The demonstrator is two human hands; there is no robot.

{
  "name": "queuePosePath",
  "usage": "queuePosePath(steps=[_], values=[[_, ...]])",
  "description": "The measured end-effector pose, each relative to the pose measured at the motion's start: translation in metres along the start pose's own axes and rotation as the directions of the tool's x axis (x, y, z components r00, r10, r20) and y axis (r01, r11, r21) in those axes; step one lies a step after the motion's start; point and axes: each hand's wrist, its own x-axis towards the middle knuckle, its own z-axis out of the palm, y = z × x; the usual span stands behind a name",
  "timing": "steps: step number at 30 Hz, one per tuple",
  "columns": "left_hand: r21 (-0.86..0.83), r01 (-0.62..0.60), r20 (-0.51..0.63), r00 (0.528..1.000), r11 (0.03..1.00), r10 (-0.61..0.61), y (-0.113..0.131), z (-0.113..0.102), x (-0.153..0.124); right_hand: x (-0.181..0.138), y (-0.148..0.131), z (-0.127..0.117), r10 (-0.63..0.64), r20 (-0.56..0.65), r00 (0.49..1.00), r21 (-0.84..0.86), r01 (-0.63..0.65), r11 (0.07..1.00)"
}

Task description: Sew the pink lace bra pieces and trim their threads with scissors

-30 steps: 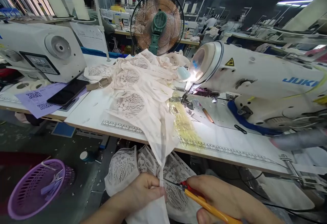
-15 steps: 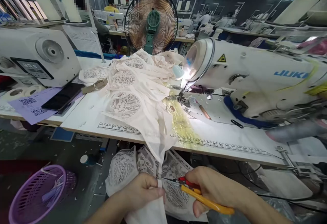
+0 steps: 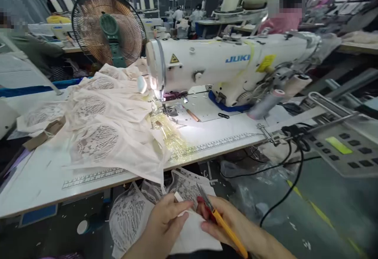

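The right hand (image 3: pixel 228 215) is closed around orange-handled scissors (image 3: pixel 228 230); the left hand (image 3: pixel 163 219) pinches a white lace garment (image 3: pixel 191 235). All are below the sewing machine (image 3: pixel 203 60), on its near side. Left of the machine: piled lace garments (image 3: pixel 97 141). Beyond, left: fan (image 3: pixel 125 42).

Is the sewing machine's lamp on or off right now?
On: the lamp glows bright white near the needle end of the sewing machine.

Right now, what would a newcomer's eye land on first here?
The white JUKI sewing machine, brightly lit at its left end, spans the upper middle. Pale lace garments heap to its left, a large fan behind. At the bottom, the right hand holds orange-handled scissors.
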Motion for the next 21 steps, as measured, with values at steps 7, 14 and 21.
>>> queuePosePath(steps=[7,14,21], values=[[-0.099,0.311,-0.299,0.897,0.945,-0.326,-0.007,0.025,-0.005,-0.013,0.004,-0.011,-0.104,-0.24,0.965,-0.26,0.039,0.965],[-0.317,0.43,-0.302,0.799,0.846,-0.519,0.005,0.023,0.003,-0.016,0.017,-0.007,-0.056,-0.346,0.937,-0.166,-0.003,0.986],[-0.458,0.46,-0.141,0.807,0.76,-0.573,0.02,0.014,0.009,-0.023,0.023,-0.006,-0.071,-0.388,0.919,-0.195,-0.007,0.981]])
